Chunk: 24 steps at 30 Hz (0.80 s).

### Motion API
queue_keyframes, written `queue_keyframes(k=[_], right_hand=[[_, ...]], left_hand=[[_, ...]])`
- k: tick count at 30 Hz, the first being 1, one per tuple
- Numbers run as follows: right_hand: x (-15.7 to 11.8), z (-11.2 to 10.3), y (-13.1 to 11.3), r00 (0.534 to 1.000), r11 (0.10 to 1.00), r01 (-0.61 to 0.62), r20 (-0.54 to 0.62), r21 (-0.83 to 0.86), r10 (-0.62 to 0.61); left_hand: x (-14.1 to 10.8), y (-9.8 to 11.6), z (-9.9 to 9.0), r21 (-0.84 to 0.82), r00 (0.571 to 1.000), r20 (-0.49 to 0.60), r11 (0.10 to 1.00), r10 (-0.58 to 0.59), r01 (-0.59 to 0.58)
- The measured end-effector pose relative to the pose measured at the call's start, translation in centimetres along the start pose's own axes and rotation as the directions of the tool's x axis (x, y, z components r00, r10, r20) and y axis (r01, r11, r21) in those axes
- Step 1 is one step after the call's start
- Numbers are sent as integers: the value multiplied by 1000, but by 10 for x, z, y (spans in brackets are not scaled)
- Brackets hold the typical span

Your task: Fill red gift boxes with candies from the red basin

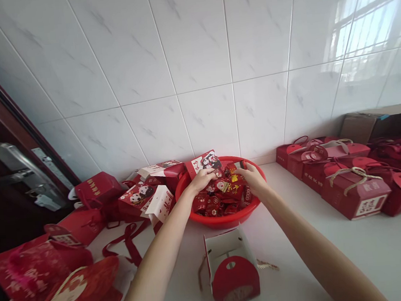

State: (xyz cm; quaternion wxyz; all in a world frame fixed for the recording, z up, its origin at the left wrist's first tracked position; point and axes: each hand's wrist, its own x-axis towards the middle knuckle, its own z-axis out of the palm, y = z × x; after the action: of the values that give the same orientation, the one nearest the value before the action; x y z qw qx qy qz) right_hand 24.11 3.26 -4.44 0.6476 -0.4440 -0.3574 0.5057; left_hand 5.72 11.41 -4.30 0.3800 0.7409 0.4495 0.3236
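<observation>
Both my hands reach into a red plastic basket (224, 222) heaped with small red wrapped packets (213, 206). My left hand (204, 180) is closed at the left of the heap, its fingertips among the packets; what they pinch is too small to make out. On the other side, my right hand (254, 177) pinches a red packet with yellow lettering (236, 178). A white and red card box printed with cartoon figures (205, 163) leans at the basket's back rim. Nearer me stands a red gift box (236, 281), its top open and twine cords at its sides.
Several red gift boxes (98, 190) and bags (38, 267) crowd the left side, with a ribbon (127, 243) on the table. Closed red boxes (355, 193) stand in rows at right, before a cardboard box (370, 124). A tiled wall (204, 117) runs behind; a door handle (27, 172) is at left.
</observation>
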Motion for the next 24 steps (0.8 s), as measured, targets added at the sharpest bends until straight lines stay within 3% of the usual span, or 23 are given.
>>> queue_keyframes(k=[4,7,11,14,17,21,24], right_hand=[[-4,1,-3,999,999,-18,42,-31,19],[-5,1,-3,987,999,-23,158,-32,28],[-3,-1,2,979,998,46,200,-37,-38],[1,-1,4,991,996,92,94,4,-92],[3,-1,2,998,993,64,-8,101,-64],[3,-1,-1,1000,990,6,-26,138,-3],[3,-2,-1,1000,991,0,-17,135,3]], left_hand=[[-3,2,2,-210,999,20,977,32,-27],[-4,4,5,-363,997,32,930,68,-52],[-3,5,8,-395,995,54,917,86,-57],[-2,6,6,-296,998,-43,954,40,-51],[-4,8,2,-87,992,-124,996,12,-23],[-10,12,1,153,999,14,987,43,-44],[-13,16,9,395,996,84,916,38,-68]])
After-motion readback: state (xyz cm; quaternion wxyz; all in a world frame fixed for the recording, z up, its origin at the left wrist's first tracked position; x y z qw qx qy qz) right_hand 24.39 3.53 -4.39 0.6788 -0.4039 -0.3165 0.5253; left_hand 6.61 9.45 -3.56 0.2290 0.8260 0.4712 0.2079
